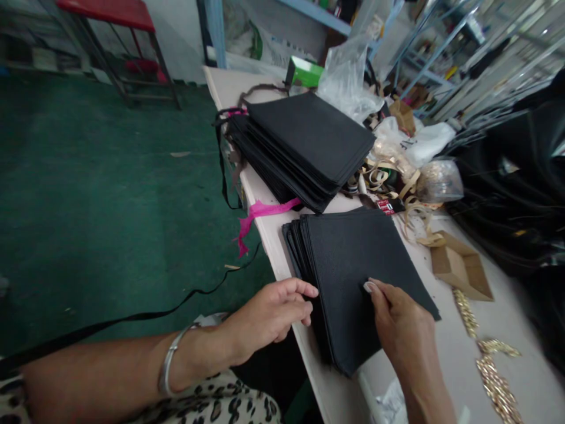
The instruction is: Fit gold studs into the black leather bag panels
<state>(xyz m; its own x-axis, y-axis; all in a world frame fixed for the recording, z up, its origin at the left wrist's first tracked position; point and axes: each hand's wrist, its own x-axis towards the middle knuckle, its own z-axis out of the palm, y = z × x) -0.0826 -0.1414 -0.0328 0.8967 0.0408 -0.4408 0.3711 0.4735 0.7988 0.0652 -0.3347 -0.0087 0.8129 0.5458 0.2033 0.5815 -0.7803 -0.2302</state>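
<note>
A stack of black rectangular sheets (353,259) lies near the table's left edge. My left hand (273,312), a silver bangle on its wrist, hovers beside the stack's left side with fingers loosely curled and apart, holding nothing I can see. Over the right part of the same stack is my right hand (401,324), thumb and forefinger pinched together; whatever is between them is too small to name. Behind sits a second, larger pile of black pieces (309,135), leaning and fanned out. A pink strip (265,211) sticks out from under that pile and hangs over the edge.
At the right are an open cardboard box (461,265) and gold chain-like pieces (497,383). Plastic bags (348,76), beige ribbons and a green box (304,72) crowd the back. A red stool (108,15) stands on the green floor; a black strap (176,309) trails leftward.
</note>
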